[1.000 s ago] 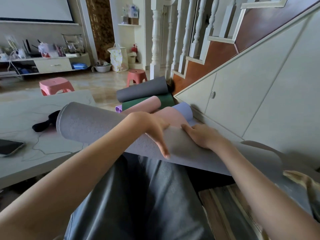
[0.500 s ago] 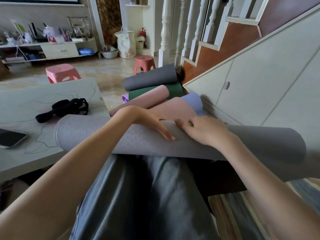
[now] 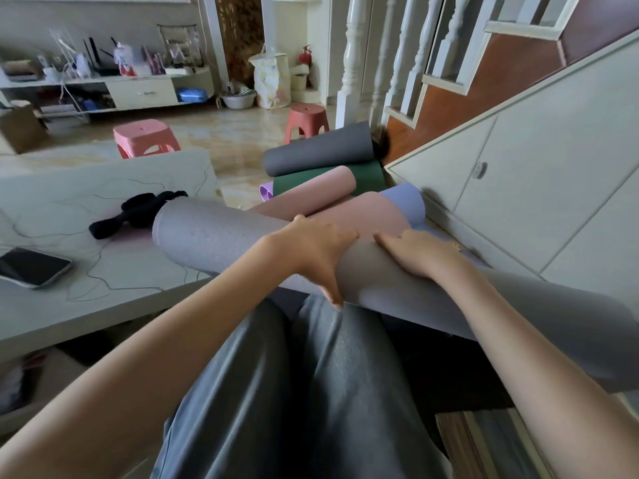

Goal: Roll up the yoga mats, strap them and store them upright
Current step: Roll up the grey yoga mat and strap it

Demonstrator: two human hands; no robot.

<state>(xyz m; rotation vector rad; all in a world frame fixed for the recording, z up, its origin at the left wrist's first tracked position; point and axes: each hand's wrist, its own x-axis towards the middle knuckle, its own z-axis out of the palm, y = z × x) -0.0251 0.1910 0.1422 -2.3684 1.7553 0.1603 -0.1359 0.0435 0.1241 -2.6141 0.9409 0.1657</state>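
Observation:
A rolled grey yoga mat (image 3: 214, 236) lies across my lap, its left end over the table edge and touching a black strap (image 3: 135, 212). My left hand (image 3: 311, 252) grips the roll at its middle, fingers over the far side and thumb down the near side. Just to the right, my right hand (image 3: 416, 254) presses flat on the top of the roll. Behind it several loosely rolled mats lie on the floor by the stair cabinet: dark grey (image 3: 318, 150), green (image 3: 332, 179), pink (image 3: 311, 197) and lilac (image 3: 404, 202).
A pale table (image 3: 103, 299) at my left carries a phone (image 3: 33, 266). White cabinet doors (image 3: 518, 188) under the stairs close off the right. Two pink stools (image 3: 145, 136) stand on the floor beyond, and a cluttered low shelf (image 3: 138, 91) lines the far wall.
The roll's left end has shifted up against the black strap. My left hand went from lying on top to wrapping the roll, thumb down the near side. My right hand stays flat.

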